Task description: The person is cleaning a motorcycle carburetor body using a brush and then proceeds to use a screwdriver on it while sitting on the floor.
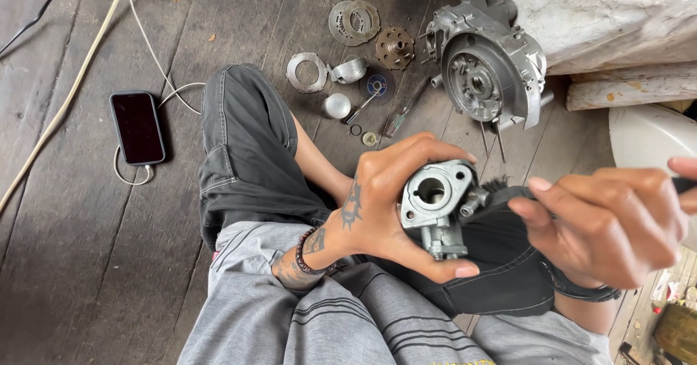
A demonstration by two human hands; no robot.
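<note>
While the left hand (385, 205) grips a carburetor (435, 205) and the right hand (610, 227) a brush (501, 191), engine parts (486, 67) litter the plank floor (72, 249).

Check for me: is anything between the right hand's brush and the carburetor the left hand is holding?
Nothing visible. The left hand grips the carburetor from its left side, fingers above and thumb below. The right hand brings the dark brush in from the open side, its bristles right at the body.

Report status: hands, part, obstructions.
Left hand grips metal carburetor. Right hand holds dark brush against it. Nothing blocking; engine case sits apart on floor.
</note>
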